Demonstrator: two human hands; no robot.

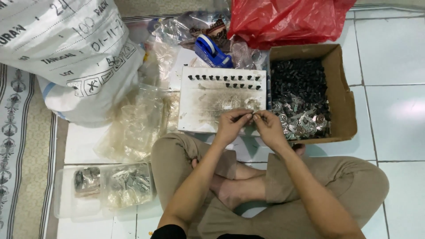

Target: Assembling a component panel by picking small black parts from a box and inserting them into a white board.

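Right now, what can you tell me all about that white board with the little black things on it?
The white board is a flat rectangle lying on the tiled floor in front of the person's crossed legs. It looks like foam or painted wood, scuffed with grey smudges in the middle. Two rows of small black pegs stand near its far edge. A cardboard box sits against its right side, and both hands hover over its near edge.

A board (221, 99) lies on the floor (394, 66) before the crossed legs, with pegs (225, 81) in rows along its far edge. A box (341, 93) of small parts stands just right of it, a sack (66, 48) well left, a tape dispenser (211, 49) behind. Both hands (252, 126) meet over the board's near edge.
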